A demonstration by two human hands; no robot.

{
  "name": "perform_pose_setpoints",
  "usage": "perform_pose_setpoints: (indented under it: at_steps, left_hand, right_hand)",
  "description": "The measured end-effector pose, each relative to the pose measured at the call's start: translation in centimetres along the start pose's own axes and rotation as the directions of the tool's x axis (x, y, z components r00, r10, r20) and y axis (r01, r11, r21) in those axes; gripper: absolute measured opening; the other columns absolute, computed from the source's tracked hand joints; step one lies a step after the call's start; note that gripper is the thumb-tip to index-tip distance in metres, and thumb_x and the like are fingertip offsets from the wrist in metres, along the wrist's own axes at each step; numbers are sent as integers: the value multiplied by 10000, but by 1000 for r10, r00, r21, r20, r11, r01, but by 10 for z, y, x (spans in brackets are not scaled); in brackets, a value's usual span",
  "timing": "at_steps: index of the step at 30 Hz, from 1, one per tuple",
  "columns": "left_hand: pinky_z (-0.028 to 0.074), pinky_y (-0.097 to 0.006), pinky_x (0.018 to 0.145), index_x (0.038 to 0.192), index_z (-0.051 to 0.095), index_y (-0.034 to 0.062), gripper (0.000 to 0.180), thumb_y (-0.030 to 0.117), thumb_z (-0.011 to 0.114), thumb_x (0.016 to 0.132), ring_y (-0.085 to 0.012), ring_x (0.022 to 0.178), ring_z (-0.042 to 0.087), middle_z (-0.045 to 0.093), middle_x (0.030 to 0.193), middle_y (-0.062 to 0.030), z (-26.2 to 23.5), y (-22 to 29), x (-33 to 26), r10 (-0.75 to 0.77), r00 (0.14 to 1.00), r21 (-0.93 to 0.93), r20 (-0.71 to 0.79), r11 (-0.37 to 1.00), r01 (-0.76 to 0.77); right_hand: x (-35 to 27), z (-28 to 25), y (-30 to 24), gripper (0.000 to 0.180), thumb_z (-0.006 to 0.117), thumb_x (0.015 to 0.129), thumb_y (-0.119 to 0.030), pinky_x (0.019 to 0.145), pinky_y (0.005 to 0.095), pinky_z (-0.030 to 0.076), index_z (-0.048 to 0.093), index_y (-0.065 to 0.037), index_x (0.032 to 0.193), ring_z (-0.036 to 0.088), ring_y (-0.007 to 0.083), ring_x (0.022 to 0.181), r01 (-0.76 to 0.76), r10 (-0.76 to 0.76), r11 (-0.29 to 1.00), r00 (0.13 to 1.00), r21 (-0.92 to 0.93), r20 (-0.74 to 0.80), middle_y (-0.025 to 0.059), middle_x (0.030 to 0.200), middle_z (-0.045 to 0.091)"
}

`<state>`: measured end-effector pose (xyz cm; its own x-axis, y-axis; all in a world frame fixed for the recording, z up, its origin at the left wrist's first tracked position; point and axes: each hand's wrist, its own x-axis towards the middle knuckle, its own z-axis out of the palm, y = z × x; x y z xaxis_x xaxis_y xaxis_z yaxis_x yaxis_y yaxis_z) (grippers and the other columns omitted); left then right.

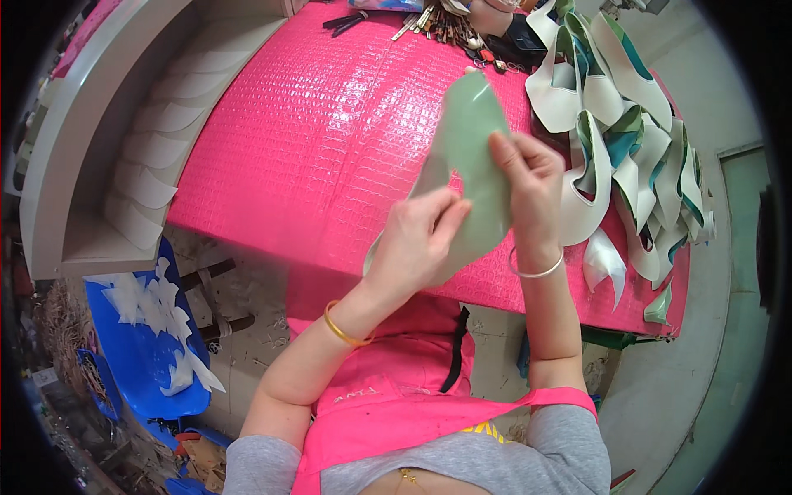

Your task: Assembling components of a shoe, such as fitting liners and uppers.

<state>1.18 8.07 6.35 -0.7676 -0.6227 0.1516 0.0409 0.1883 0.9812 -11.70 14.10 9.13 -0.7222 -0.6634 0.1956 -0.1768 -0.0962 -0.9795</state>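
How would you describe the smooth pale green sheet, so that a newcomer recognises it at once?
Start at the glossy pink textured table cover in the middle. Above its near edge, the bare left hand and bare right hand grip the smooth pale green sheet. Unlike the curved white-and-green pieces piled at right, it alone is held.

The pink table cover [330, 132] looks like plastic, very glossy, embossed all over in a fine grid. Above it I see the pale green piece [474, 120], smooth and leather-like with a soft sheen. At the cover's right end, the white pieces [582, 223] look smooth and nearly matt. Left of the cover, the grey housing [51, 181] looks smooth and dull, the blue chair [169, 402] shiny plastic. By the cover's near edge, the gold bangle [337, 328] and silver bangle [540, 274] are polished metal, and the apron [379, 417] is soft cloth.
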Motion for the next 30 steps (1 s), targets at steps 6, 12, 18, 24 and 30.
perform_pose_setpoints:
  at_steps: [6, 12, 18, 24, 30]
  left_hand:
    - [324, -311, 434, 838, 551, -26, 134, 107, 540, 833, -154, 429, 418, 441, 522, -139, -3, -2, -40, -72, 997, 6, 8, 997, 72]
    - [370, -234, 485, 919, 549, -25, 171, 56, 600, 777, -53, 533, 443, 523, 609, -75, -14, -12, -85, -130, 971, 64, 199, 991, 120]
    - [447, -248, 753, 1024, 494, 1, 257, -40, 569, 782, -146, 852, 575, 588, 924, -79, 7, -8, -79, -132, 967, -685, 219, 684, 249]
    - [381, -359, 828, 1043, 490, 12, 462, 84, 715, 646, -263, 992, 456, 515, 983, -126, 24, -7, -69, 226, 973, 30, 44, 973, -227]
    - [412, -298, 788, 1076, 495, -5, 379, 280, 555, 833, -220, 915, 513, 536, 976, -161, 88, 31, -106, 273, 157, -290, 949, 953, 92]
  right_hand:
    - [22, -11, 1, 201, 607, 813, -153, 442, 170, 317, 631, 27, 729, 443, 13, 514, -10, 12, 1000, 997, -29, 71, -28, 604, 549]
    - [48, -29, 20, 236, 637, 786, -192, 481, 186, 375, 642, 42, 756, 507, 49, 534, -101, 112, 992, 982, -79, 149, 14, 638, 594]
    - [33, -50, 16, 298, 630, 789, -211, 635, 286, 448, 616, 39, 950, 572, 142, 733, -490, 362, 708, 870, 508, 334, 33, 900, 624]
    - [-102, -82, -52, 225, 639, 734, -130, 695, 309, 441, 598, 13, 903, 565, 134, 802, 157, 57, 791, 944, -592, 326, 103, 888, 621]
    - [-116, -289, -104, 224, 566, 840, -186, 525, 209, 364, 599, 12, 939, 455, 60, 579, -178, -454, 563, 749, -807, -482, 5, 673, 550]
